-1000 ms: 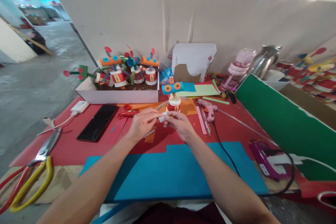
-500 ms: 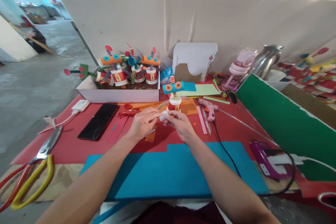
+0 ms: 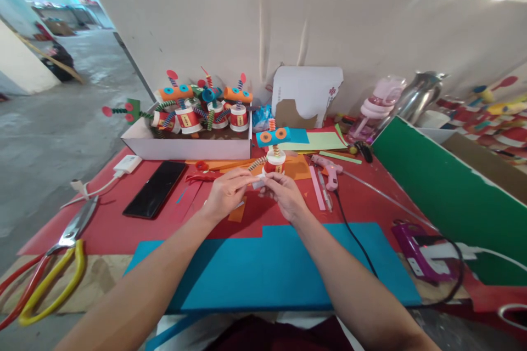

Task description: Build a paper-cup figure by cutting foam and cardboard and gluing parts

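A small white piece of paper [image 3: 258, 182] is pinched between the fingers of my left hand [image 3: 227, 191] and my right hand [image 3: 285, 195]. Both hands are closed on it, fingertips nearly meeting. Just behind them stands a paper-cup figure [image 3: 275, 160] with a red and white body, a blue tube head [image 3: 273, 136] with orange eyes, and a folded paper spring arm [image 3: 257, 163] on its left side. My fingers hide the lower part of the cup. Below my left hand lies an orange paper scrap [image 3: 237, 211].
Several finished figures fill a white box [image 3: 187, 149] at the back left. A phone [image 3: 155, 189] and large scissors [image 3: 68, 247] lie left. Right are a pink glue gun [image 3: 329, 170], a purple power strip [image 3: 426, 255] and a green board [image 3: 436, 197]. Blue card [image 3: 255, 274] covers the front edge.
The hands remain together at nearly the same spot. The white paper has tilted slightly between the fingertips, and the whole view has shifted a little.
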Available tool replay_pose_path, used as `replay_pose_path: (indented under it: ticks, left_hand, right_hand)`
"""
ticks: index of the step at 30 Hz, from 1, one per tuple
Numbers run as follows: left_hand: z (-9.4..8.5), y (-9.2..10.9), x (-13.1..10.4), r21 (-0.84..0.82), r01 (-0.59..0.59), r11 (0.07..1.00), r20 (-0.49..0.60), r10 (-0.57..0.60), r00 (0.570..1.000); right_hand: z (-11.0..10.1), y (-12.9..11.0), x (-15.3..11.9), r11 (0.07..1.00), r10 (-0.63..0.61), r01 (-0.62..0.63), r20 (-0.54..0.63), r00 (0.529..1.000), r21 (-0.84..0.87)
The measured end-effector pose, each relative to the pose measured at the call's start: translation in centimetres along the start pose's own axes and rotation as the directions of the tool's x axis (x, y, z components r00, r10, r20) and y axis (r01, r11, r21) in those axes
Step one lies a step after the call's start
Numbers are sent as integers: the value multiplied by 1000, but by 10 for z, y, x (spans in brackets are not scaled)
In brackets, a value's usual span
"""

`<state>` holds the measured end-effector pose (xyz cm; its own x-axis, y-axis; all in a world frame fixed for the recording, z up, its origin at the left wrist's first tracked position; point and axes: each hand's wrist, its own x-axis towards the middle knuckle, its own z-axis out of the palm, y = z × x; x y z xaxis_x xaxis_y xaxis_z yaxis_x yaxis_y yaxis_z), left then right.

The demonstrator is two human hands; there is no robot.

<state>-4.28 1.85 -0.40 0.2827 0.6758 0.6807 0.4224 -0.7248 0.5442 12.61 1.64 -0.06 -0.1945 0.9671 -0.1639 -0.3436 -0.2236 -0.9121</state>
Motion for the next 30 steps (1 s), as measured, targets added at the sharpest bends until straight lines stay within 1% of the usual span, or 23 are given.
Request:
replay_pose_path:
  ticks: [2, 3, 5, 6, 8, 10, 12, 14, 16, 18, 22, 26, 28, 30]
  left_hand:
    - [1, 1, 1, -73, 155, 985, -25, -157, 987]
    - [1, 1, 1, -114, 248, 962, -42, -254, 966]
    - [3, 3, 3, -214, 423, 881, -58, -444, 894]
    - [4, 4, 4, -272, 489, 829, -46, -518, 854]
    - [6, 8, 5, -392, 572, 721, 20, -614, 789]
    - [8, 11, 7, -489, 612, 621, 98, -658, 746]
    - [9, 15, 8, -546, 649, 530, 158, -696, 701]
    - [9, 19, 10, -580, 678, 452, 199, -728, 656]
    - [9, 21, 10, -605, 691, 395, 225, -748, 624]
    - [9, 23, 11, -622, 694, 363, 237, -757, 609]
    - [9, 25, 11, -633, 699, 333, 230, -781, 581]
    - [9, 25, 11, -654, 701, 286, 227, -809, 542]
    - [10, 25, 11, -665, 692, 280, 223, -810, 542]
    - [10, 24, 10, -672, 685, 282, 224, -804, 551]
  right_hand:
    - [1, 2, 1, 999, -36, 38, -56, 998, 23]
    - [1, 3, 2, 998, -61, 64, -83, 995, 23]
    - [2, 5, 3, 992, -123, 124, -125, 984, -4]
    - [3, 6, 3, 988, -154, 152, -138, 978, -25]
    - [5, 7, 2, 978, -206, 197, -151, 967, -67]
    - [6, 9, 1, 966, -248, 234, -149, 957, -107]
    - [7, 10, 0, 953, -284, 264, -131, 950, -149]
    - [8, 10, -1, 939, -311, 288, -112, 944, -188]
    - [8, 10, -2, 927, -333, 308, -94, 938, -215]
    - [8, 11, -2, 915, -351, 326, -74, 933, -237]
    - [7, 13, -1, 881, -384, 357, -29, 923, -310]
    - [7, 14, -1, 854, -408, 375, -18, 913, -360]
    - [7, 14, -1, 850, -413, 376, -25, 910, -368]
    - [8, 13, -1, 868, -391, 360, -24, 920, -341]
